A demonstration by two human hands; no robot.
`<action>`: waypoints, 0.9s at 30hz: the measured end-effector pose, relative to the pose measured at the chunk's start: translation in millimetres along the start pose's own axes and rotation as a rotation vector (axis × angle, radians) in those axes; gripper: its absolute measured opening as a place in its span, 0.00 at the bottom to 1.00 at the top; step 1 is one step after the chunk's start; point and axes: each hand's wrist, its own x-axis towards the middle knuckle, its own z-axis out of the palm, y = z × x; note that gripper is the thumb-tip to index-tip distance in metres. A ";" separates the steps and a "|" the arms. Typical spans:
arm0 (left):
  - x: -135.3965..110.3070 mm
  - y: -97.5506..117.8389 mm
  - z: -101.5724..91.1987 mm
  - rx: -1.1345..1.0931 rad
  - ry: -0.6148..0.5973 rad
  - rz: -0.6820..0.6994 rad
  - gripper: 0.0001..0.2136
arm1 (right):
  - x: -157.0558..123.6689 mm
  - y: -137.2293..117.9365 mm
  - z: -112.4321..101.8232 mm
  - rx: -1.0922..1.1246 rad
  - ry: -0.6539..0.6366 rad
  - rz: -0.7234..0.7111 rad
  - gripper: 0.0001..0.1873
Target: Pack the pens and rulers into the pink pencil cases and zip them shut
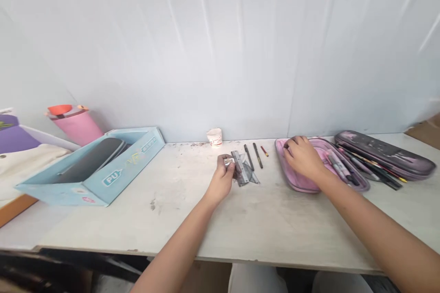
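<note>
My left hand [223,176] is closed on a small silver object [229,161], perhaps a sharpener, just left of the clear rulers [244,169] lying on the table [220,219]. My right hand [302,155] rests inside the open pink pencil case [298,184], with its fingers curled at the case's left end; what they hold, if anything, is hidden. Pens and markers [343,170] lie in the case's right part. Two dark pens [253,155] and a short red one [264,151] lie between the rulers and the case.
The case's dark lid half [385,153] lies open at the right. A small white cup [215,137] stands by the wall. A light blue cardboard box [103,169] holding a dark flat item sits at the left, with a pink container [74,123] behind it.
</note>
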 end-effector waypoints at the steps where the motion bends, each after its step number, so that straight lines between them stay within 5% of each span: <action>1: 1.1 -5.7 -16.7 0.048 0.055 0.013 0.08 | 11.3 -13.9 1.4 0.011 -0.011 -0.063 0.17; 6: 3.9 -26.8 -84.7 0.282 0.275 0.025 0.06 | 63.1 -95.3 17.5 0.029 -0.099 -0.282 0.16; 12: 4.8 -33.0 -106.7 0.178 0.365 0.089 0.07 | 118.6 -163.6 42.4 0.075 -0.172 -0.230 0.20; 17: 7.1 -32.8 -106.9 0.095 0.381 0.072 0.08 | 147.0 -176.0 60.6 0.073 -0.313 -0.130 0.21; 21: 7.7 -33.1 -109.1 -0.005 0.440 0.076 0.07 | 144.0 -175.5 63.7 0.065 -0.322 -0.121 0.17; 27: 10.9 -34.5 -111.2 -0.036 0.422 0.112 0.07 | 94.4 -182.2 21.3 0.044 -0.174 -0.266 0.18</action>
